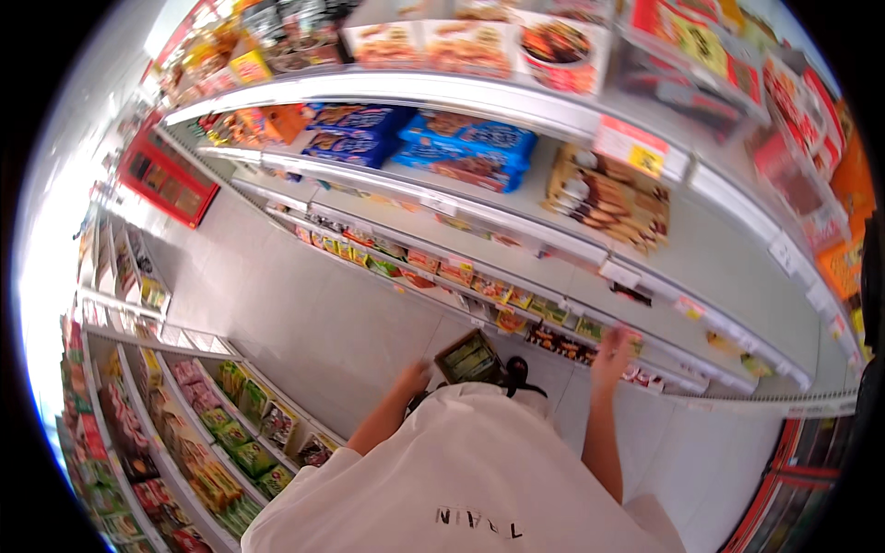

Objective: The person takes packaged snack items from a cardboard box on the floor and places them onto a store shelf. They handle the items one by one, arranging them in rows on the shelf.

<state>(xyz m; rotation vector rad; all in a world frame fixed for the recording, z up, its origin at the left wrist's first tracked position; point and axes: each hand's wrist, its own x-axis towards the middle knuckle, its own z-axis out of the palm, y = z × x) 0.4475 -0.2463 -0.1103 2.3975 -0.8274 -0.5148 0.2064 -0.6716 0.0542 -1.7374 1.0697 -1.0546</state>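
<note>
My right hand (611,356) is raised in front of the lower shelves, its fingers pointing toward them. Motion blur hides whether it touches or holds one of the small packets there. Lower on the other side, my left hand (415,377) hangs beside my body, also blurred, and its grip is unclear. Between the two, an open cardboard box (446,374) stands on the floor at my feet, with green packets (470,358) inside. Just right of the box shows a dark shoe (516,368).
A long shelving unit (442,200) runs ahead, carrying blue cookie packs (463,148) and a brown snack pack (612,197). Another stocked shelf (200,415) is at lower left. A red display case (166,176) stands farther down the aisle; red-framed units (781,470) are at lower right.
</note>
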